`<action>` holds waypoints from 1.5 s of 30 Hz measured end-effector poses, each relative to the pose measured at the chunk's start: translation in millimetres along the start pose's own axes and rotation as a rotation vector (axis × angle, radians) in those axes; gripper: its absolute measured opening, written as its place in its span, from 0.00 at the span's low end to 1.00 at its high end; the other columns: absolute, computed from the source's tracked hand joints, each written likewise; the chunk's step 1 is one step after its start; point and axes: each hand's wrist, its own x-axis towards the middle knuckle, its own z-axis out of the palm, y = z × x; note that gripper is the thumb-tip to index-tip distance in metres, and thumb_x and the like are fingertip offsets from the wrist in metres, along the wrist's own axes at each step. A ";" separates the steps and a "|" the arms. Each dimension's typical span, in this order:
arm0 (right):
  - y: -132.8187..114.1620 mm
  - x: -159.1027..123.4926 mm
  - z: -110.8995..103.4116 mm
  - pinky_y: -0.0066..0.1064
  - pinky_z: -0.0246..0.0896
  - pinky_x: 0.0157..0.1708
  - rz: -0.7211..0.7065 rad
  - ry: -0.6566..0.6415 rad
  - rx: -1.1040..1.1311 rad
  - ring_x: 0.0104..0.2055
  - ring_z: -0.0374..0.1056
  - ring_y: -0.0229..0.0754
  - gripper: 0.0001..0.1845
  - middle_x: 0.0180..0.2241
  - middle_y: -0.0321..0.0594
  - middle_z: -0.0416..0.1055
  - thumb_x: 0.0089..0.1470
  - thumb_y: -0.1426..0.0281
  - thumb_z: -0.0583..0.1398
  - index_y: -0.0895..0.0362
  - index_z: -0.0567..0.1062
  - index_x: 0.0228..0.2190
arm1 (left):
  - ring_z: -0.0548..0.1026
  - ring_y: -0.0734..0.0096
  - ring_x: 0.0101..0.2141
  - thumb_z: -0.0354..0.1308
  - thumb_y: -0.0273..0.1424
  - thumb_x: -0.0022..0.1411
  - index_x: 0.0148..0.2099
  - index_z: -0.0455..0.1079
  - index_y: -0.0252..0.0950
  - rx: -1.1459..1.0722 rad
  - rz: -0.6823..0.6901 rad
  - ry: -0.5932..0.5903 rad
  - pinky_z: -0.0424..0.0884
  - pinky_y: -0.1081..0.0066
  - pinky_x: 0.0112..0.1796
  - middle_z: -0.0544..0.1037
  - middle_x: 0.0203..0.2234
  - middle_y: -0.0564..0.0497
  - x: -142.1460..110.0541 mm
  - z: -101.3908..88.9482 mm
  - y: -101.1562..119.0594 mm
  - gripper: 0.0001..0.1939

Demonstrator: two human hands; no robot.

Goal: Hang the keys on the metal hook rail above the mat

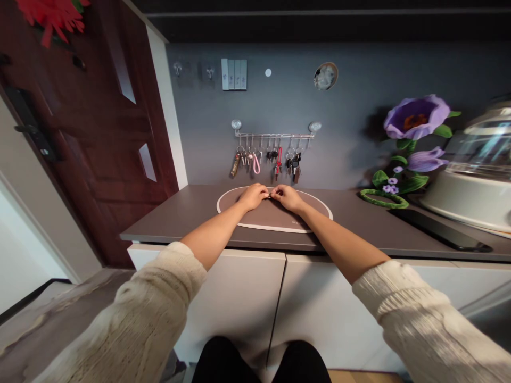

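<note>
My left hand (253, 197) and my right hand (288, 197) meet above the far half of a brown oval mat (275, 218) with a white rim. The fingers of both are pinched together. Between the fingertips a bit of a small, dark, metallic-looking thing (270, 196) shows, too small and too covered to name. Just behind the hands, a clear rail (275, 136) on the wall carries several keys on hooks. Among them hang a brown tag (235, 165), a pink loop strap (256, 164) and a red key strap (278, 159).
The grey countertop (179, 215) sits over white cabinet doors (235, 298). To the right stand purple felt flowers (417, 119) with a green ring base, a black phone-like slab (439, 230) and a large domed white appliance (471, 186). A dark red door (91, 133) is on the left.
</note>
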 end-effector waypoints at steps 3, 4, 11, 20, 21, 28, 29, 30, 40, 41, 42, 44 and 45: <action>-0.3 -0.2 0.1 0.23 0.52 0.28 0.005 0.011 0.035 0.24 0.59 0.32 0.02 0.22 0.32 0.67 0.44 0.72 0.59 0.59 0.70 0.23 | 0.68 0.70 0.35 0.50 0.29 0.58 0.34 0.72 0.35 0.015 0.017 0.016 0.63 0.71 0.39 0.71 0.31 0.49 -0.7 -3.1 5.4 0.09; 0.2 0.1 0.3 0.23 0.52 0.28 0.002 0.013 0.046 0.25 0.60 0.32 0.02 0.22 0.32 0.67 0.44 0.72 0.59 0.59 0.70 0.23 | 0.68 0.70 0.35 0.49 0.29 0.59 0.34 0.71 0.35 0.024 0.020 0.024 0.63 0.71 0.39 0.71 0.31 0.48 -0.9 -4.3 7.1 0.10; 9.7 6.6 4.4 0.24 0.56 0.30 -0.055 0.014 0.131 0.27 0.61 0.33 0.06 0.24 0.33 0.69 0.44 0.70 0.60 0.58 0.70 0.28 | 0.68 0.69 0.36 0.46 0.27 0.60 0.35 0.70 0.34 0.081 0.020 0.110 0.63 0.70 0.39 0.71 0.33 0.47 -0.9 -9.8 13.8 0.11; 2.3 4.6 3.9 0.33 0.59 0.42 -0.109 -0.041 0.319 0.36 0.66 0.37 0.12 0.34 0.39 0.71 0.43 0.67 0.61 0.58 0.70 0.33 | 0.68 0.70 0.36 0.46 0.26 0.59 0.33 0.68 0.35 -0.092 0.016 0.256 0.63 0.71 0.39 0.72 0.32 0.49 2.9 -9.4 12.1 0.09; 2.2 4.9 4.3 0.33 0.59 0.43 -0.108 -0.043 0.364 0.37 0.66 0.37 0.13 0.34 0.39 0.71 0.43 0.67 0.61 0.58 0.70 0.33 | 0.68 0.71 0.36 0.46 0.26 0.59 0.33 0.68 0.35 -0.124 0.011 0.276 0.63 0.71 0.39 0.73 0.31 0.49 3.7 -9.0 11.8 0.09; -0.3 5.2 3.5 0.32 0.59 0.40 -0.102 0.013 0.480 0.32 0.64 0.36 0.14 0.28 0.35 0.68 0.41 0.62 0.61 0.57 0.68 0.29 | 0.69 0.74 0.31 0.49 0.26 0.57 0.31 0.67 0.33 -0.351 -0.054 0.334 0.64 0.72 0.36 0.73 0.28 0.51 6.4 -6.0 12.8 0.06; -1.2 4.7 2.9 0.32 0.58 0.39 -0.106 0.025 0.468 0.32 0.64 0.36 0.13 0.28 0.35 0.68 0.41 0.62 0.61 0.57 0.68 0.29 | 0.69 0.74 0.31 0.49 0.26 0.57 0.31 0.67 0.33 -0.378 -0.062 0.337 0.64 0.73 0.36 0.74 0.28 0.51 6.1 -6.0 13.6 0.06; -2.0 4.1 2.5 0.31 0.58 0.39 -0.110 0.036 0.458 0.32 0.63 0.36 0.13 0.28 0.35 0.68 0.41 0.62 0.61 0.57 0.68 0.28 | 0.69 0.74 0.31 0.49 0.26 0.57 0.31 0.67 0.32 -0.403 -0.072 0.340 0.64 0.73 0.36 0.74 0.28 0.51 5.7 -6.0 14.5 0.06; -0.9 4.3 3.4 0.29 0.55 0.35 -0.131 0.072 0.457 0.30 0.60 0.35 0.12 0.26 0.33 0.64 0.42 0.62 0.59 0.57 0.66 0.26 | 0.71 0.73 0.31 0.50 0.28 0.56 0.32 0.68 0.32 -0.501 -0.120 0.331 0.66 0.71 0.37 0.75 0.28 0.50 4.4 -4.4 20.1 0.06; -0.7 4.4 3.2 0.29 0.55 0.36 -0.134 0.080 0.452 0.30 0.60 0.35 0.12 0.26 0.33 0.64 0.42 0.62 0.59 0.57 0.66 0.26 | 0.71 0.73 0.31 0.50 0.28 0.56 0.32 0.68 0.32 -0.498 -0.114 0.333 0.66 0.71 0.37 0.75 0.28 0.50 4.6 -3.8 20.1 0.07; -0.6 4.3 3.0 0.29 0.55 0.36 -0.135 0.087 0.449 0.30 0.60 0.35 0.12 0.26 0.33 0.64 0.43 0.62 0.59 0.57 0.66 0.26 | 0.71 0.73 0.31 0.50 0.28 0.56 0.32 0.68 0.32 -0.495 -0.105 0.331 0.66 0.71 0.37 0.75 0.28 0.50 4.6 -3.0 20.1 0.07; -0.3 3.9 2.3 0.29 0.55 0.37 -0.133 0.097 0.450 0.30 0.60 0.35 0.11 0.26 0.33 0.64 0.43 0.62 0.58 0.57 0.65 0.26 | 0.71 0.73 0.31 0.50 0.29 0.56 0.33 0.68 0.32 -0.484 -0.084 0.327 0.66 0.71 0.36 0.75 0.29 0.50 4.7 -1.2 19.6 0.07; -0.1 3.8 1.9 0.29 0.55 0.37 -0.134 0.105 0.454 0.30 0.60 0.35 0.11 0.26 0.33 0.63 0.44 0.62 0.58 0.57 0.65 0.26 | 0.71 0.73 0.31 0.50 0.29 0.57 0.33 0.68 0.32 -0.475 -0.071 0.329 0.66 0.71 0.37 0.75 0.29 0.50 4.5 -0.1 19.2 0.07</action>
